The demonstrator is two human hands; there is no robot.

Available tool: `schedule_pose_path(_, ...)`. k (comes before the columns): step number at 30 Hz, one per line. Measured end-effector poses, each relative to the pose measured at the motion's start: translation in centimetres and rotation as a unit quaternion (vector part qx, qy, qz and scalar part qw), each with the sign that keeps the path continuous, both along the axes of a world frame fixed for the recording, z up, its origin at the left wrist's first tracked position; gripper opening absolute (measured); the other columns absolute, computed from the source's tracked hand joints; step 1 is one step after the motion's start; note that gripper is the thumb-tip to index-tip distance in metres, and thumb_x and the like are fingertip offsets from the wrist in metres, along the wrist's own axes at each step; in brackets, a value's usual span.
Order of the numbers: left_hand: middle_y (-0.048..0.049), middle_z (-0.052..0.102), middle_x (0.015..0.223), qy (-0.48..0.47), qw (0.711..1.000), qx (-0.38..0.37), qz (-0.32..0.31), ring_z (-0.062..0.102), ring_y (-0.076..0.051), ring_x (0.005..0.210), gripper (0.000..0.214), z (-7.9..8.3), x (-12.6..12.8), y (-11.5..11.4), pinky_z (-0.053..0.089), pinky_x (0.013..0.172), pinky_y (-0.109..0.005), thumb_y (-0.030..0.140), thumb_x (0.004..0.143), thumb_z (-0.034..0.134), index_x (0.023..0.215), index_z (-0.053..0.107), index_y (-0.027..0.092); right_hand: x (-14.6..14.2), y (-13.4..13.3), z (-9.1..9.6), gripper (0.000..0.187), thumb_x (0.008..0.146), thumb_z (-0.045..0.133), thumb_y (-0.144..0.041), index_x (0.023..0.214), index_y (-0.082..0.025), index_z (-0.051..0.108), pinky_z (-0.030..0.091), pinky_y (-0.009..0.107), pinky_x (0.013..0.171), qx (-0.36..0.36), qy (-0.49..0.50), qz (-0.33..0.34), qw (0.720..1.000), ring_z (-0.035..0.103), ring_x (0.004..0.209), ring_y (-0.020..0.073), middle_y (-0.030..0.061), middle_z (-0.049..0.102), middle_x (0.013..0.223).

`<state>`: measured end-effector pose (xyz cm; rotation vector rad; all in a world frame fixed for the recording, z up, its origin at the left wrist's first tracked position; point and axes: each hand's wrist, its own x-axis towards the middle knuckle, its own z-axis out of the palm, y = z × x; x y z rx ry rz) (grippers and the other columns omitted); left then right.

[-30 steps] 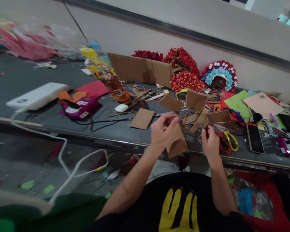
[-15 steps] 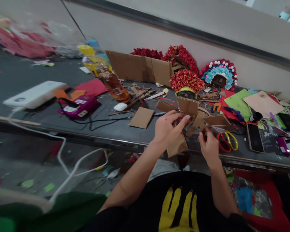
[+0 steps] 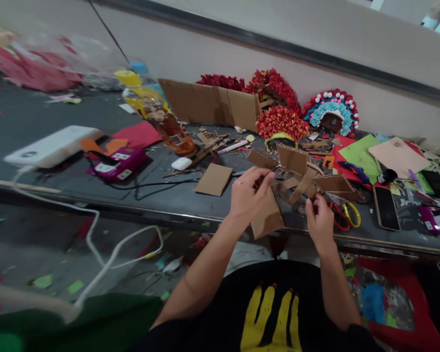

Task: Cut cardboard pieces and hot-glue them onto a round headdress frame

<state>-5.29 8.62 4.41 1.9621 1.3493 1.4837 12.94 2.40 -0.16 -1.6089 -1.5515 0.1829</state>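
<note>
Right grip pinches cardboard strips; square flaps splay.

The cardboard construction is brown, the table dark grey. Far: a mottled red-and-orange flower clump; an arch banded turquoise, blue and red, dotted white. Right: a light green sheet. Near: a black shirt printed yellow.

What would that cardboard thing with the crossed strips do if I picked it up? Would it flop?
The cardboard thing is probably light, being thin panels and narrow strips. It may wobble or twist, since the panels jut out at different angles. The panels themselves look flat, so they'd likely stay fairly stiff.
</note>
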Motion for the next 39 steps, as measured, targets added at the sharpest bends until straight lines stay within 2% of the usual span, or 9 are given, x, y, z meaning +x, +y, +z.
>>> schedule_pose_path(6, 0.0039, 0.046, 0.051, -0.101, 0.99, -0.054, 0.08, 0.041, -0.009, 0.048, 0.029, -1.7, -2.3, 0.6, 0.032, 0.048, -0.021, 0.041, 0.084, 0.051, 0.07, 0.06, 0.017, 1.6, 0.3, -0.7, 0.035, 0.088, 0.043, -0.042, 0.107, -0.015, 0.055, 0.043, 0.024, 0.057, -0.009, 0.079, -0.029, 0.996, 0.057, 0.057, 0.0135, 0.0013, 0.061, 0.067)
schedule_pose_path(9, 0.0052, 0.042, 0.048, -0.164, 0.978, -0.096, 0.089, 0.038, -0.008, 0.044, 0.035, -2.5, -2.8, 0.6, 0.03, 0.045, -0.021, 0.046, 0.084, 0.048, 0.064, 0.053, 0.018, 2.3, 0.5, -0.6, 0.036, 0.088, 0.042, -0.043, 0.106, -0.016, 0.056, 0.044, 0.025, 0.057, -0.005, 0.092, -0.046, 0.995, 0.058, 0.057, 0.0143, 0.0021, 0.062, 0.068)
schedule_pose_path(14, 0.0027, 0.043, 0.043, -0.154, 0.979, -0.106, 0.079, 0.042, -0.008, 0.044, 0.049, -3.1, -2.9, 0.8, 0.034, 0.049, -0.022, 0.048, 0.084, 0.048, 0.046, 0.045, 0.017, 3.1, 1.3, 0.5, 0.04, 0.089, 0.039, -0.043, 0.112, -0.015, 0.056, 0.047, 0.028, 0.06, 0.01, 0.061, -0.062, 0.996, 0.061, 0.06, 0.0178, 0.0053, 0.065, 0.07)
schedule_pose_path(17, -0.0007, 0.063, 0.066, -0.219, 0.967, -0.117, 0.046, 0.054, -0.01, 0.054, 0.031, -3.4, -2.9, 1.1, 0.041, 0.052, -0.02, 0.047, 0.077, 0.06, 0.072, 0.062, 0.017, 3.7, 2.1, 1.1, 0.041, 0.089, 0.038, -0.041, 0.115, -0.015, 0.056, 0.05, 0.033, 0.069, 0.046, 0.022, -0.052, 0.997, 0.066, 0.075, 0.0224, 0.0104, 0.068, 0.082)
schedule_pose_path(20, -0.0054, 0.068, 0.095, -0.284, 0.952, -0.114, 0.007, 0.061, -0.012, 0.072, 0.039, -3.6, -3.0, 1.5, 0.048, 0.063, -0.021, 0.043, 0.068, 0.07, 0.097, 0.063, 0.018, 4.3, 2.9, 1.4, 0.038, 0.089, 0.036, -0.037, 0.117, -0.017, 0.054, 0.051, 0.036, 0.076, 0.077, -0.024, -0.023, 0.997, 0.066, 0.086, 0.0237, 0.0124, 0.068, 0.094)
schedule_pose_path(25, -0.0059, 0.07, 0.084, -0.314, 0.931, -0.168, -0.078, 0.063, -0.014, 0.075, 0.03, -3.1, -2.9, 0.9, 0.05, 0.069, -0.024, 0.044, 0.072, 0.067, 0.085, 0.069, 0.017, 4.7, 3.7, 1.7, 0.034, 0.086, 0.035, -0.022, 0.113, -0.019, 0.055, 0.05, 0.035, 0.081, 0.063, -0.1, 0.053, 0.992, 0.062, 0.094, 0.0221, 0.011, 0.065, 0.102)
schedule_pose_path(29, -0.0057, 0.07, 0.088, -0.287, 0.934, -0.165, -0.13, 0.063, -0.015, 0.077, 0.026, -2.5, -2.5, 0.1, 0.05, 0.07, -0.025, 0.042, 0.074, 0.067, 0.081, 0.073, 0.018, 4.5, 3.9, 1.7, 0.037, 0.074, 0.045, -0.012, 0.108, -0.023, 0.057, 0.05, 0.032, 0.077, 0.021, -0.125, 0.084, 0.988, 0.061, 0.092, 0.022, 0.0084, 0.064, 0.101)
schedule_pose_path(33, -0.006, 0.072, 0.093, -0.277, 0.943, -0.15, -0.106, 0.064, -0.016, 0.08, 0.025, -1.9, -2.3, -0.6, 0.05, 0.074, -0.026, 0.04, 0.076, 0.066, 0.089, 0.074, 0.019, 4.5, 3.8, 1.1, 0.041, 0.067, 0.05, -0.009, 0.106, -0.02, 0.058, 0.048, 0.035, 0.081, 0.009, -0.126, 0.091, 0.988, 0.058, 0.098, 0.0254, 0.0099, 0.063, 0.103)
schedule_pose_path(39, -0.0054, 0.073, 0.088, -0.289, 0.943, -0.149, -0.062, 0.064, -0.014, 0.072, 0.028, -2.1, -2.4, -1.0, 0.05, 0.072, -0.026, 0.041, 0.079, 0.062, 0.089, 0.074, 0.018, 4.6, 3.8, 0.4, 0.038, 0.071, 0.045, -0.008, 0.104, -0.02, 0.059, 0.048, 0.035, 0.082, 0.018, -0.113, 0.094, 0.989, 0.058, 0.099, 0.0241, 0.01, 0.062, 0.108)
